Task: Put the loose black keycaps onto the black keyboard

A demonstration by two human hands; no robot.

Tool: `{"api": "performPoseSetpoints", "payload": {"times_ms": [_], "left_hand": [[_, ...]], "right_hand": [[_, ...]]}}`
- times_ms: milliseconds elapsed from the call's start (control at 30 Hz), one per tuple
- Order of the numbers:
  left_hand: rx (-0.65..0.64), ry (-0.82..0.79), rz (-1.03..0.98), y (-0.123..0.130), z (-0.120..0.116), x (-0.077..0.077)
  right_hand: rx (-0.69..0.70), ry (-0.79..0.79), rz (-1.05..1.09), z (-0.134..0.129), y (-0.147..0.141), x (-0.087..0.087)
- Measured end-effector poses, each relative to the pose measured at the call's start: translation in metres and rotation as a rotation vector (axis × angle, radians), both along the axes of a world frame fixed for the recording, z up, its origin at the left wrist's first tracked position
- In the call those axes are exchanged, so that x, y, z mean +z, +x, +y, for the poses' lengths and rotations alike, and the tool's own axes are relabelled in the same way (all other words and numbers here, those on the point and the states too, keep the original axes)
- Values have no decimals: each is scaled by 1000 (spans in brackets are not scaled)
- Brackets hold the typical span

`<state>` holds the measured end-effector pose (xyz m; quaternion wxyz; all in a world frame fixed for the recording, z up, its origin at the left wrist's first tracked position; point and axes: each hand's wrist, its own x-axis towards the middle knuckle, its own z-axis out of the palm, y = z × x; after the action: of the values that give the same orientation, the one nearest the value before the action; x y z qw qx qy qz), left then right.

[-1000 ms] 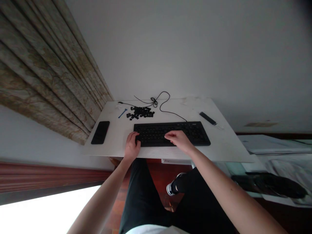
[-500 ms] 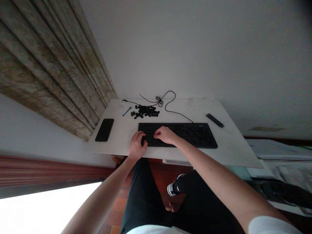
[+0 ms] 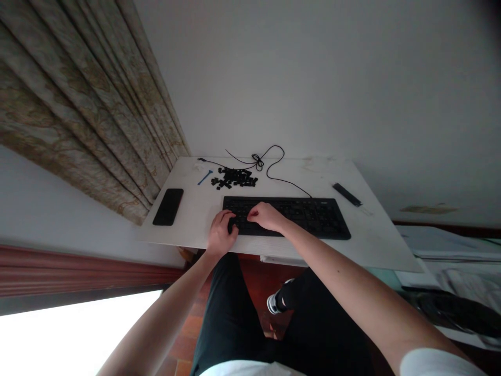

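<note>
A black keyboard lies on the white table, many of its key places bare. My left hand rests on the keyboard's left end, thumb and fingers apart around its corner. Over the left-middle part of the keys, my right hand has its fingertips pinched together; whatever is between them is too small to make out. Behind the keyboard is a heap of loose black keycaps. A blue stick-like tool lies just left of the heap.
A black phone lies at the table's left side. The keyboard's cable loops behind it, tied in a bundle. A dark narrow object lies at the right. A patterned curtain hangs on the left, against the wall.
The view has shifted very slightly. Both hands stay in nearly the same place on the keyboard, and nothing else has visibly moved.
</note>
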<state>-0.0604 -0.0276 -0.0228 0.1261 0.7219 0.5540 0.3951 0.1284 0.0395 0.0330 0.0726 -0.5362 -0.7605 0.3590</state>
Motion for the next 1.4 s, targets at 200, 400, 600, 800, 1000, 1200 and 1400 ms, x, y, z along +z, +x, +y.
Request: {"api": "performPoseSetpoints", "payload": {"times_ms": [200, 400, 600, 800, 1000, 1200, 1400], "left_hand": [[-2, -4, 2, 0, 0, 0], [-3, 3, 21, 0, 1, -1], [-14, 15, 71, 2, 1, -2], [-15, 16, 113, 4, 0, -1], [-27, 2, 139, 5, 0, 0], [-49, 20, 172, 3, -1, 0], [-136, 24, 273, 4, -4, 6]], "right_hand": [[8, -27, -58, 3, -3, -1], [-81, 12, -216, 10, -9, 4], [-17, -96, -290, 14, -13, 14], [26, -155, -292, 18, -15, 17], [34, -145, -389, 12, -21, 26], [-34, -145, -170, 14, -11, 25], [-328, 328, -253, 32, 47, 14]]}}
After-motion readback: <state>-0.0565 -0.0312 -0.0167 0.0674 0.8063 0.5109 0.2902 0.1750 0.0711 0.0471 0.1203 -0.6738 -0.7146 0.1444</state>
